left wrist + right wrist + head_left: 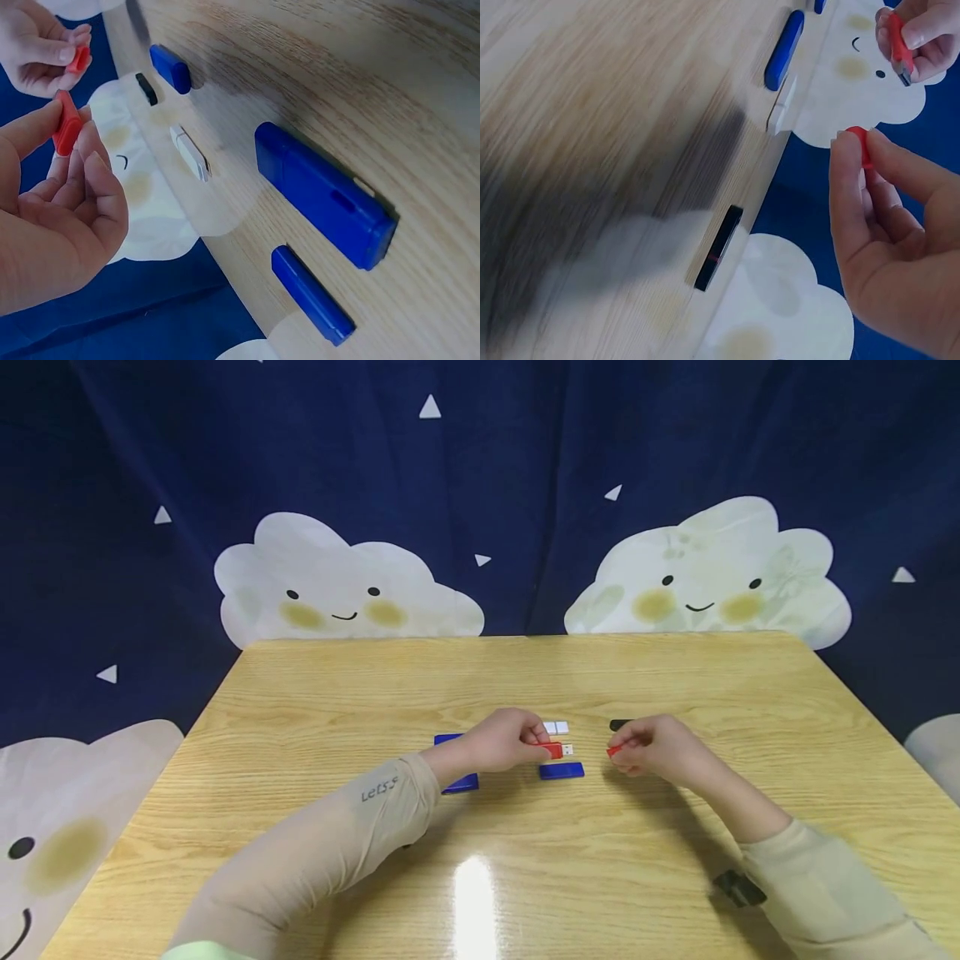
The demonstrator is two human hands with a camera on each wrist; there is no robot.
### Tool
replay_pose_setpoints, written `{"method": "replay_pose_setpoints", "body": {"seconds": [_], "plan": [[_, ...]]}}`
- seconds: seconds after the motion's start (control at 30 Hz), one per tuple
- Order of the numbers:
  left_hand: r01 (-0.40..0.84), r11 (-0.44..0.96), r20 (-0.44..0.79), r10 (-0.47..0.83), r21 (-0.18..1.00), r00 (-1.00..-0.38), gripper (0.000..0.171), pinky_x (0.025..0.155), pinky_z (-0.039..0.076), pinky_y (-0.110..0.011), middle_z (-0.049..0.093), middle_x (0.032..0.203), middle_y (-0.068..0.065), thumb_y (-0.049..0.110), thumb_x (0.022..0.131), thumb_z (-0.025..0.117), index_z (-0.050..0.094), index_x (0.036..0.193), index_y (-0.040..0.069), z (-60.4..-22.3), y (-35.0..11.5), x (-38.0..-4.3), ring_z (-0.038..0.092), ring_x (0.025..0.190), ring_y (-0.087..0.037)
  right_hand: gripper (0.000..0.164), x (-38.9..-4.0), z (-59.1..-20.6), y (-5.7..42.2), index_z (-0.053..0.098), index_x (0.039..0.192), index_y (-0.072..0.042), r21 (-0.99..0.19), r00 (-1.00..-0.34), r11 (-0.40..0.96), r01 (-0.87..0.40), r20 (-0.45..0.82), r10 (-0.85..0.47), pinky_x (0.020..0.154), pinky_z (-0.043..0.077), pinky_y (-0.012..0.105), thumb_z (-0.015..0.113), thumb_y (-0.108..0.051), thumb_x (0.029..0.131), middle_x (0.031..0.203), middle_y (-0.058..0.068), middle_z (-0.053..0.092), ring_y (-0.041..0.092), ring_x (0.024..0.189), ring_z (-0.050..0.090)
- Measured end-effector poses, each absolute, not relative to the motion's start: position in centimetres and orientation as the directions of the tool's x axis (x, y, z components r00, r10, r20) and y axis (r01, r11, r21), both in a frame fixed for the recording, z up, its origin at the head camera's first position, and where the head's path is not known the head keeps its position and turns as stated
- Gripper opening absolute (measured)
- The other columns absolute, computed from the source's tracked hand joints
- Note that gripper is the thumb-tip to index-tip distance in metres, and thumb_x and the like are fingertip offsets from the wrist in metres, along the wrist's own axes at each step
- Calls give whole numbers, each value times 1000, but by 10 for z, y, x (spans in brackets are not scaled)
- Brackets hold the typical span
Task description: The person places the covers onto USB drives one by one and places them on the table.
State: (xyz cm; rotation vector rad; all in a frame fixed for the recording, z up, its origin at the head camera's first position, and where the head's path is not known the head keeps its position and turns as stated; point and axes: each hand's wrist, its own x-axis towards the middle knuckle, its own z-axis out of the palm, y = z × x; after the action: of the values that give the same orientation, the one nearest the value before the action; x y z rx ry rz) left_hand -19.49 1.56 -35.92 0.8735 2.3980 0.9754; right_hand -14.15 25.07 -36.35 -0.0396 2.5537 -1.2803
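My left hand (506,741) pinches a red USB stick (556,750) between thumb and fingers, its bare metal plug pointing right. Facing it across a short gap, my right hand (663,752) holds a small red cap (613,750). The right wrist view shows the cap (862,144) between thumb and index finger, apart from the stick (900,45). Below the left fingertips lies a blue USB stick (561,771), with a white USB stick (557,727) just behind. A slim black stick (718,247) lies beyond the right hand, partly covered by it in the head view.
Two more blue objects, a larger one (322,195) and a slimmer one (311,292), lie near the left wrist on the wooden table (360,685). Behind the table's far edge hangs a dark blue curtain (517,460) with cloud prints.
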Motion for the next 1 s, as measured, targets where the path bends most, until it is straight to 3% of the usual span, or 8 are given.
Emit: {"method": "replay_pose_setpoints", "body": {"seconds": [0.17, 0.47, 1.0], "plan": [[371, 540, -133, 681, 756, -720, 10, 63, 38, -16, 54, 75, 3, 13, 86, 66, 64, 90, 4, -359, 13, -195, 46, 68, -7, 24, -141, -363, 244, 60, 105, 12, -829, -952, 546, 124, -255, -171, 73, 56, 35, 61, -3, 86, 85, 9, 65, 20, 78, 67], [326, 528, -159, 679, 784, -717, 11, 61, 38, -16, 54, 74, 2, 12, 86, 66, 64, 91, 3, -358, 14, -193, 46, 67, -7, 23, -139, -361, 235, 59, 102, 14, -876, -945, 469, 114, -241, -221, 71, 56, 35, 62, -1, 85, 81, 9, 66, 18, 75, 67], [316, 551, -190, 675, 772, -713, 13, 60, 38, -16, 56, 75, 2, 16, 86, 67, 63, 93, 5, -358, 11, -189, 47, 67, -8, 25, -139, -361, 225, 59, 100, 15, -889, -952, 452, 77, -200, -231, 70, 56, 31, 66, -1, 82, 78, 3, 65, 11, 72, 64]]}}
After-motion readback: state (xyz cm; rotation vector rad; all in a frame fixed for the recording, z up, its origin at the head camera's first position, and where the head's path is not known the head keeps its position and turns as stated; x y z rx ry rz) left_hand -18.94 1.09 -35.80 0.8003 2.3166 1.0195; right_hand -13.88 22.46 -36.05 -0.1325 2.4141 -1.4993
